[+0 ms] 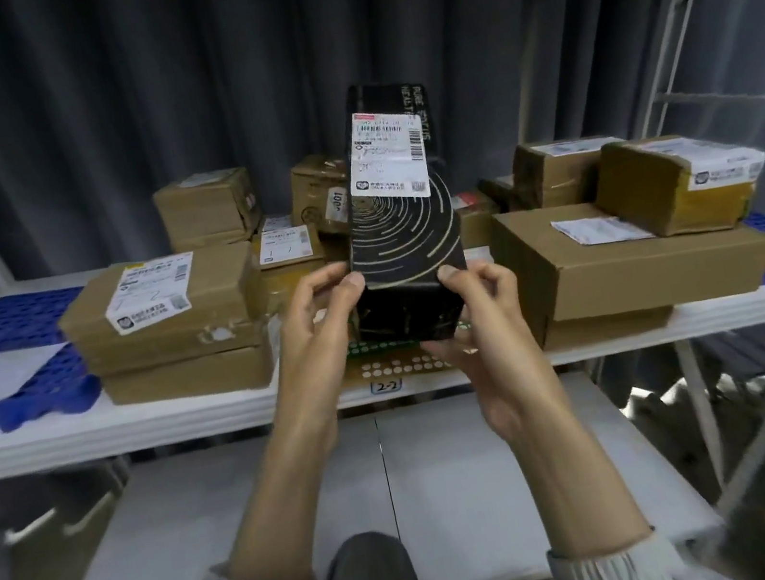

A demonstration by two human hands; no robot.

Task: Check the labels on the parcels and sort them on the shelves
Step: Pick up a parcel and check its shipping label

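Brown parcels crowded the shelf to its back edge. Your left hand and right hand pinched a black box with gold rings, white label up.

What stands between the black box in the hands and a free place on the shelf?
Brown parcels fill the shelf left, right and behind. The black box, gripped by left hand and right hand, has no clear gap.
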